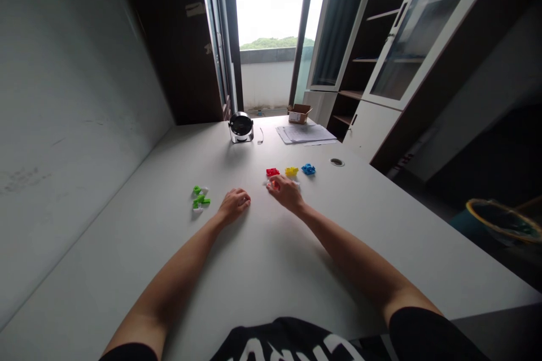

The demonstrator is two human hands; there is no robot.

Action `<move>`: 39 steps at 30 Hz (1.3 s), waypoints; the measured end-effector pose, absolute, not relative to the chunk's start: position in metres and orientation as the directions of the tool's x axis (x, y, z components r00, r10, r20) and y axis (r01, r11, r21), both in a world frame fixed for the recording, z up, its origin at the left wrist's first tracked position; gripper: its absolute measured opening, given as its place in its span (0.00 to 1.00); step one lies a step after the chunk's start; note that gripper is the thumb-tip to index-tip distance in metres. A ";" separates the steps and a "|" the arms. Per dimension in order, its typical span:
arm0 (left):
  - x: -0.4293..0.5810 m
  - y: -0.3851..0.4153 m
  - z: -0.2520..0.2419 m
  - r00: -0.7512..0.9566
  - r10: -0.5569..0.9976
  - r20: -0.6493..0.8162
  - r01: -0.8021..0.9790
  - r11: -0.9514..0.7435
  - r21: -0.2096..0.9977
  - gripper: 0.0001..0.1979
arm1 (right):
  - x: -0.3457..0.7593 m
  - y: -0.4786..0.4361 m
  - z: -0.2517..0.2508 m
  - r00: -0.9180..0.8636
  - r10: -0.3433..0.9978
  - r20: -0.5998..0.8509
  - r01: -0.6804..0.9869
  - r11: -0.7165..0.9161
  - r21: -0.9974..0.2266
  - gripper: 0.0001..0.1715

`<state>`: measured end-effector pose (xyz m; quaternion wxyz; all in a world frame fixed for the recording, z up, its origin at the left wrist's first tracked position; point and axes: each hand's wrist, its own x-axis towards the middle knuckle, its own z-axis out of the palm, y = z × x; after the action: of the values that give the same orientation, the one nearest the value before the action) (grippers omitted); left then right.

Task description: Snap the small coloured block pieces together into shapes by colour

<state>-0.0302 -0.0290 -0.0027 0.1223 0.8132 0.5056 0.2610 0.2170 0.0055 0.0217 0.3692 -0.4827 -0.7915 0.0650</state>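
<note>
My right hand (287,194) is closed low over the table, with a small red-orange piece (275,185) between thumb and fingers. White pieces (297,184) lie partly hidden beside it. Just beyond are three small heaps of plastic pieces: red pieces (272,171), yellow pieces (291,171) and blue pieces (309,169). My left hand (234,205) rests on the tabletop with curled fingers; a pale bit shows at the fingertips, too small to name. Green pieces (200,199) mixed with white ones lie to its left.
On the white table (262,271) stand a black round lamp-like device (241,126) in a metal bracket and, farther back, an open cardboard box (299,114). Papers (307,133) lie before the box. A cable hole (337,162) is at the right. The wall borders the left.
</note>
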 end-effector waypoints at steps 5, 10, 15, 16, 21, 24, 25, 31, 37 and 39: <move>-0.031 -0.028 -0.005 0.355 0.881 0.312 0.745 -0.468 0.475 0.07 | 0.275 0.043 0.036 -0.011 0.897 0.442 0.825 0.258 -0.502 0.15; -0.031 -0.028 -0.004 0.351 0.884 0.309 0.744 -0.464 0.481 0.07 | 0.312 0.060 0.020 0.146 0.960 0.237 0.910 -0.036 -0.414 0.16; -0.030 -0.029 -0.002 0.349 0.887 0.303 0.749 -0.458 0.478 0.07 | 0.317 0.064 0.002 0.195 0.977 0.087 0.914 -0.149 -0.378 0.19; -0.031 -0.029 -0.002 0.351 0.886 0.304 0.748 -0.460 0.478 0.07 | 0.317 0.065 0.001 0.197 0.977 0.076 0.913 -0.154 -0.378 0.19; -0.031 -0.028 -0.003 0.354 0.882 0.310 0.745 -0.467 0.477 0.07 | 0.319 0.069 -0.003 0.181 0.982 0.060 0.905 -0.143 -0.401 0.24; -0.031 -0.028 -0.004 0.352 0.884 0.309 0.747 -0.464 0.476 0.07 | 0.315 0.065 -0.005 0.153 0.983 0.100 0.910 -0.101 -0.403 0.26; -0.031 -0.028 -0.004 0.351 0.883 0.310 0.747 -0.464 0.476 0.07 | 0.312 0.063 -0.007 0.140 0.981 0.132 0.915 -0.078 -0.395 0.26; -0.032 -0.028 -0.005 0.353 0.882 0.314 0.741 -0.468 0.482 0.07 | 0.291 0.047 -0.011 0.047 0.962 0.267 0.950 0.039 -0.310 0.25; -0.032 -0.028 -0.004 0.342 0.891 0.298 0.748 -0.450 0.487 0.08 | 0.285 0.044 -0.013 0.011 0.951 0.308 0.937 0.098 -0.336 0.25; -0.031 -0.029 -0.002 0.335 0.898 0.285 0.754 -0.437 0.490 0.08 | 0.285 0.044 -0.014 0.006 0.947 0.321 0.934 0.110 -0.341 0.24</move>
<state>-0.0308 -0.0294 -0.0020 0.1362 0.8056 0.5128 0.2636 0.2854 0.0438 -0.0144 0.2406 -0.6670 -0.7050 0.0141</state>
